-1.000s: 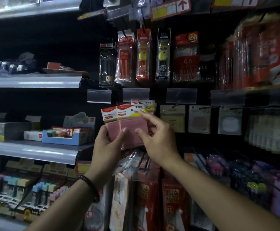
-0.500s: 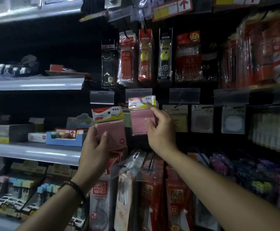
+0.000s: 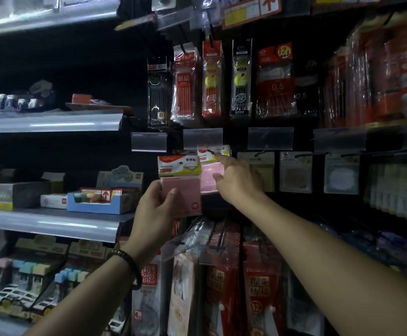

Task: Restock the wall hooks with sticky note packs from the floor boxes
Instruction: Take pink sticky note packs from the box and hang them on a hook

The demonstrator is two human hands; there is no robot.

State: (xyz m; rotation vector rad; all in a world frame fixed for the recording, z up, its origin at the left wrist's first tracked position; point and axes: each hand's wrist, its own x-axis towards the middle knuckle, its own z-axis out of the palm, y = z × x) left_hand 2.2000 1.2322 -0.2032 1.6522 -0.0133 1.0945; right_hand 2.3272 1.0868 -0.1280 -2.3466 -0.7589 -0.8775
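My left hand [image 3: 152, 214] grips a pink sticky note pack [image 3: 189, 195] with a white, red and yellow header card, held upright in front of the hook wall. Just to its right a second pink sticky note pack [image 3: 206, 177] sits at the black wall hook [image 3: 209, 150] under a clear label holder. My right hand [image 3: 238, 184] pinches this second pack, index finger stretched along its header and thumb on the pink pad. Whether the header hole is on the hook is hidden by the finger.
Pen refill packs [image 3: 212, 78] hang above. Pale note packs [image 3: 294, 172] hang on hooks to the right. Red packs [image 3: 224, 282] hang below my arms. At left, metal shelves [image 3: 52, 224] carry a blue display box [image 3: 95, 202] and small cartons.
My hands parted from one stack of packs. The right hand carried one pack up and right to the hook. The left hand kept the other pack and raised it a little.
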